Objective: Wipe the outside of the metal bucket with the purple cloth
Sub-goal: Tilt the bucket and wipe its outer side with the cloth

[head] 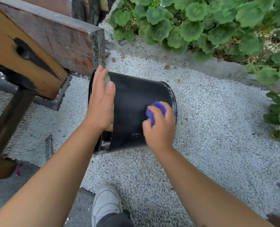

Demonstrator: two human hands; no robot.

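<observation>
A dark metal bucket (131, 104) lies on its side on white gravel, its mouth to the left and its base to the right. My left hand (100, 99) rests flat against the rim at the mouth end, fingers stretched out and thumb lying on the bucket's wall. My right hand (158, 126) is closed on a bunched purple cloth (155, 110) and presses it to the bucket's outer wall near the base end. A pale scuff shows on the wall just left of my right hand.
A wooden bench or beam (42, 43) stands close on the left, nearly touching the bucket's mouth. Leafy green plants (201, 23) fill the top and right edge. White gravel (209, 128) covers the ground. My white shoe (105, 202) stands below the bucket.
</observation>
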